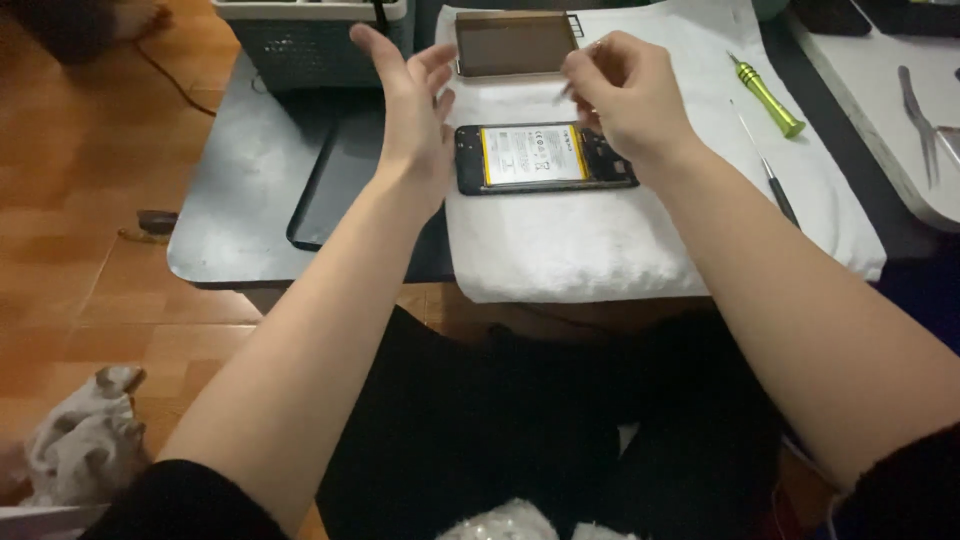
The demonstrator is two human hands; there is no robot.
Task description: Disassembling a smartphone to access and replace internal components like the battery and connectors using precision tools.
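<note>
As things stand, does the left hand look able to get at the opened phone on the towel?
Probably yes: the left hand hovers open beside the opened phone, with nothing between them.

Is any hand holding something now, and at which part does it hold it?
The right hand pinches a thin, small tool between its fingers; only a short tip shows, so the exact part cannot be told. The left hand is open and holds nothing.

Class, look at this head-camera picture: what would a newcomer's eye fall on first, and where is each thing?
First comes the opened phone, its back off and battery showing, lying flat on the white towel in the middle of the dark table. Above it hover the left hand, open, and the right hand, pinching a thin tool. To the right lies a green-handled screwdriver.
</note>
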